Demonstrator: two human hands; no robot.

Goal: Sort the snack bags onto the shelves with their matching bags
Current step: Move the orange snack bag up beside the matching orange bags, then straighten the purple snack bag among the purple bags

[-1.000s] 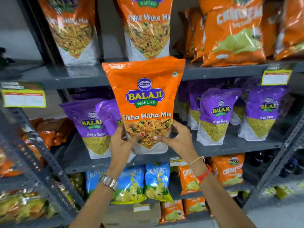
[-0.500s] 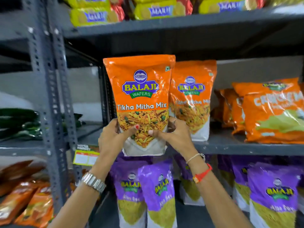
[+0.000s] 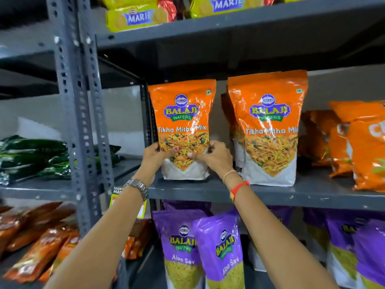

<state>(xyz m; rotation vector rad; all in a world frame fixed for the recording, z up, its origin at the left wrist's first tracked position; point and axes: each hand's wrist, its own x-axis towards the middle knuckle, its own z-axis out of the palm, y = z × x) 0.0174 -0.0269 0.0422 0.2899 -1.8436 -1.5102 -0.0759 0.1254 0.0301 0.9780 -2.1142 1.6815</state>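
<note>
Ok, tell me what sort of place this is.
Probably a small grocery shop or its stockroom: slotted grey metal shelving, many identical branded snack packs such as the Tikha Mitha Mix bags and purple Aloo Sev bags, and a yellow shelf price tag.

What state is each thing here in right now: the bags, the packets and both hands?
Held orange bag: upright, base on the shelf.
Left hand: gripping that bag's lower left side.
Right hand: gripping its lower right side.
Matching orange bag: upright, beside it, apart.
Purple bags: standing one shelf below.
Biscuit packets: lying flat on top.
Green bags: lying down.
</note>
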